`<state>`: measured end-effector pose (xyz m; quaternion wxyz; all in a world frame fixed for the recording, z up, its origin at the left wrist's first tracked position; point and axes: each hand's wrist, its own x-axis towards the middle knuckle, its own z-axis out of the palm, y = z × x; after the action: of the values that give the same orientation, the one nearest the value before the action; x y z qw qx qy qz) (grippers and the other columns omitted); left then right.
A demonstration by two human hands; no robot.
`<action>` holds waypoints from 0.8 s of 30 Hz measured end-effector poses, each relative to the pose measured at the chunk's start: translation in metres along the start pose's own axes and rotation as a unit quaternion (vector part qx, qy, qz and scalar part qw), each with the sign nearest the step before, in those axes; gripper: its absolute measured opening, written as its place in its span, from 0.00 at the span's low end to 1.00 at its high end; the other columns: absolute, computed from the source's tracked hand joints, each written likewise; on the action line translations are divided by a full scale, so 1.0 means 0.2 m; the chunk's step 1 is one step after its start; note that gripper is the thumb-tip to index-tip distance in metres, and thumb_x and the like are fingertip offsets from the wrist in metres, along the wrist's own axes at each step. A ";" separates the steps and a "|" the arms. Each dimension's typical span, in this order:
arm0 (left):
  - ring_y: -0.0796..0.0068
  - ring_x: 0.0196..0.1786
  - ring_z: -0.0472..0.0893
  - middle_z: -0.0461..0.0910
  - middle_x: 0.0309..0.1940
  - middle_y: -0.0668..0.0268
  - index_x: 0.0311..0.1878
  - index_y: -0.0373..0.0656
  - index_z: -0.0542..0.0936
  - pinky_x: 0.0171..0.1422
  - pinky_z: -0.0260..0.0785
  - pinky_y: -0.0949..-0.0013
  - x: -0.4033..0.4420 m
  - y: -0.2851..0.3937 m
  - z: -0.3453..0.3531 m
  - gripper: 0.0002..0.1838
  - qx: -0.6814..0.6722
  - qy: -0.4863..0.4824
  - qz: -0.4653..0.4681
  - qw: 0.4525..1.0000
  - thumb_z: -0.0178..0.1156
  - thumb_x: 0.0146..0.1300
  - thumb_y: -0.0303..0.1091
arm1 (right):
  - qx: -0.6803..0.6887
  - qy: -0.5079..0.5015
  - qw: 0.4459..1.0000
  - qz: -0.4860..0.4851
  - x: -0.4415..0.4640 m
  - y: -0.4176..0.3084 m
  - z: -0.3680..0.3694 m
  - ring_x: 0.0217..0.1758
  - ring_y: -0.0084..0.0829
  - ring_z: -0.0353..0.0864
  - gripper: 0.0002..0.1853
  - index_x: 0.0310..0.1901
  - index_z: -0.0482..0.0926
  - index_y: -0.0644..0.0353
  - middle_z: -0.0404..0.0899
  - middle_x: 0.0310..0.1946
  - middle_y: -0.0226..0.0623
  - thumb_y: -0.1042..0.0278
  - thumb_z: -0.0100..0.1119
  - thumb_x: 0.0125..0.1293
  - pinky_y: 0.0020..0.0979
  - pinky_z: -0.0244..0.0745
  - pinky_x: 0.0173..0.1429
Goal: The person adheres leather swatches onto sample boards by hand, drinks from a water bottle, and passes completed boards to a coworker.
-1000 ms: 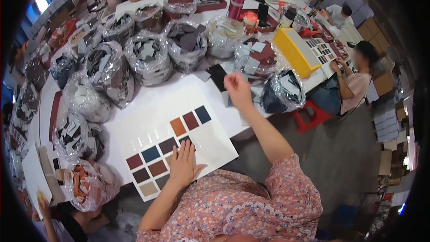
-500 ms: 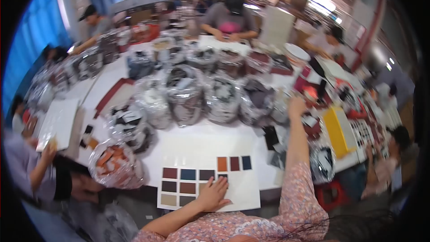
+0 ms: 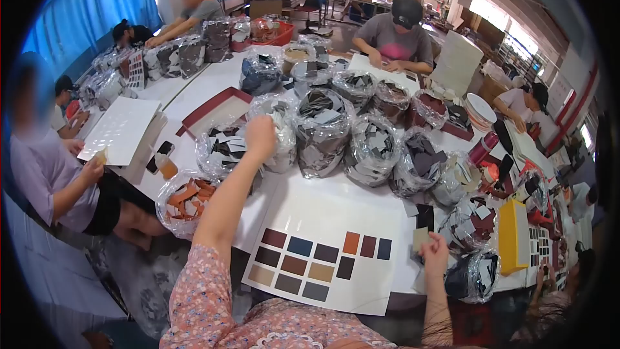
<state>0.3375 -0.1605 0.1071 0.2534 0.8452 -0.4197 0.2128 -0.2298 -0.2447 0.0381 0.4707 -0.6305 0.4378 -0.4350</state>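
Note:
A white sheet [image 3: 365, 287] lies in front of me, with rows of coloured rectangular swatches [image 3: 295, 265] on it in maroon, blue, brown, beige, grey and orange. My left hand [image 3: 261, 138] reaches over a clear plastic bag of pale pieces [image 3: 279, 145]; its fingertips are hidden there. To the right of the sheet, my right hand [image 3: 435, 252] pinches a beige swatch [image 3: 420, 238]. A black piece [image 3: 424, 216] lies on the table just beyond it. An open bag of orange pieces [image 3: 187, 201] stands below my left forearm.
Several plastic bags of dark swatches [image 3: 323, 132] crowd the table's middle. A maroon box lid [image 3: 216, 112], a bottle of amber liquid [image 3: 166, 166] and a yellow box [image 3: 512, 236] stand around. A person [image 3: 400, 39] works opposite; another person [image 3: 58, 174] holds a board at left.
My left hand has lifted off the sheet and stretched forward to the bag of pale pieces. My right hand has drawn back from the bags with a beige swatch. The view has turned left.

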 end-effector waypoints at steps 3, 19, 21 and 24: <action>0.57 0.48 0.81 0.84 0.40 0.57 0.39 0.42 0.85 0.50 0.70 0.55 0.09 0.02 -0.08 0.14 0.137 -0.097 -0.076 0.983 0.63 0.58 0.43 | -0.232 0.017 0.964 -0.127 -0.23 0.04 0.00 0.24 0.31 0.77 0.07 0.40 0.82 0.61 0.81 0.25 0.36 0.73 0.63 0.59 0.31 0.69 0.30; 0.52 0.41 0.83 0.85 0.38 0.58 0.45 0.49 0.81 0.43 0.72 0.52 0.09 -0.24 0.06 0.12 0.063 -0.007 -0.020 0.998 0.56 0.67 0.44 | -0.195 -0.046 0.972 0.119 -0.59 0.15 0.12 0.29 0.28 0.80 0.08 0.37 0.78 0.62 0.81 0.27 0.37 0.67 0.64 0.63 0.28 0.74 0.36; 0.58 0.40 0.85 0.85 0.40 0.59 0.48 0.51 0.82 0.43 0.73 0.55 0.11 -0.28 0.07 0.12 0.029 0.037 -0.003 0.999 0.57 0.68 0.43 | -0.216 -0.030 0.970 0.112 -0.57 0.17 0.14 0.29 0.28 0.80 0.09 0.37 0.77 0.62 0.81 0.26 0.37 0.66 0.64 0.64 0.29 0.74 0.37; 0.69 0.36 0.86 0.86 0.40 0.62 0.53 0.49 0.82 0.41 0.74 0.65 0.14 -0.24 0.00 0.14 -0.120 -0.013 -0.113 0.986 0.58 0.69 0.40 | -0.250 -0.041 0.963 0.094 -0.54 0.18 0.18 0.29 0.35 0.80 0.09 0.37 0.76 0.60 0.80 0.26 0.38 0.64 0.63 0.63 0.34 0.73 0.36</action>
<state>0.3925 -0.1529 0.1112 0.3700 0.8533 -0.3473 0.1199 -0.2262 -0.1401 -0.0185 0.3544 -0.7014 0.5704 -0.2391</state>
